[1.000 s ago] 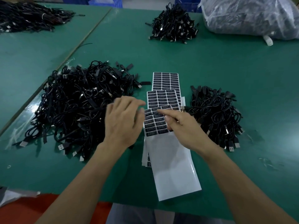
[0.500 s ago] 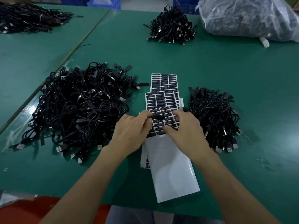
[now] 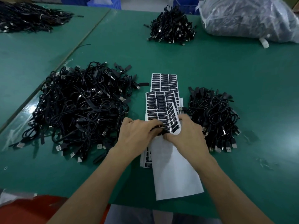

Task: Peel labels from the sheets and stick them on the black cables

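Left hand (image 3: 139, 135) gripped a black cable (image 3: 160, 132) over the top label sheet (image 3: 174, 167). Right hand (image 3: 190, 138) curled at the sheet's lifted edge, grip unclear to us. Its near part was bare backing; two fuller sheets (image 3: 163, 81) lay beyond. We judged the large cable pile (image 3: 80, 110) unlabelled, the small cable pile (image 3: 213, 118) likely done.

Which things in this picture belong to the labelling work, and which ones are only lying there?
In use: left hand, right hand, top label sheet bent up, cable end in the left hand, spare label sheets, large cable pile, small cable pile.
Lying about: far cable pile, plastic bag, cables on the next table, blue crates.
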Demonstrator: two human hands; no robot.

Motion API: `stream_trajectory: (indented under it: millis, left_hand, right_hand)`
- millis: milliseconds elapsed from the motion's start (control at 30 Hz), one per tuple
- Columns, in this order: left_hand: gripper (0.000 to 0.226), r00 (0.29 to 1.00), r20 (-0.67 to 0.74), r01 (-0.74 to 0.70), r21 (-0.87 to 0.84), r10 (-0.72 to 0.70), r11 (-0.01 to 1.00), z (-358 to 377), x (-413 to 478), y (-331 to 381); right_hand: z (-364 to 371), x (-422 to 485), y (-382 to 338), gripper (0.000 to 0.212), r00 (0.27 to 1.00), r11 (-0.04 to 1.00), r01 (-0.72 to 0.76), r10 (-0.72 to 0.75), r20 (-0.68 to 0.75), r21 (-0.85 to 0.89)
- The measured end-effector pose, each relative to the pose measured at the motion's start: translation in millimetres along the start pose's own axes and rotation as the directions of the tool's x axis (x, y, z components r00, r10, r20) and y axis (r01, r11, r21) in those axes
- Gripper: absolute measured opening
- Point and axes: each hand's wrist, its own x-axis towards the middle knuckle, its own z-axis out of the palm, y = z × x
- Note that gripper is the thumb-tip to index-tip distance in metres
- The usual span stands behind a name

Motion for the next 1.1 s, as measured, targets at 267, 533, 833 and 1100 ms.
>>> stream_trajectory:
  millis: [267,533,833,1100]
  left_hand:
    - [0.015,0.975,-0.223,0.011,-0.019,-0.015,1.0,-10.8,-1.4,-2.7]
    - [0.009,0.988,-0.116,0.066,-0.274,-0.101,0.959,-8.3,2.1,17.5]
    - [0.019,0.957,-0.077,0.218,-0.446,-0.279,0.868,23.4,0.2,10.1]
    - [0.023,0.973,-0.092,0.128,-0.548,-0.211,0.826,17.7,-6.4,16.3]
  right_hand:
    - [-2.6,5.7,11.4,0.005,0.998,0.953,-0.011,0.029,-0.057,0.303]
    - [4.4,4.8,8.8,0.019,0.998,0.893,0.002,0.024,-0.051,0.45]
    - [17.8,5.1,7.5,0.014,0.998,0.75,0.007,0.036,-0.051,0.662]
    - [22.3,7.6,15.2,0.017,0.995,0.707,-0.005,0.077,-0.071,0.708]
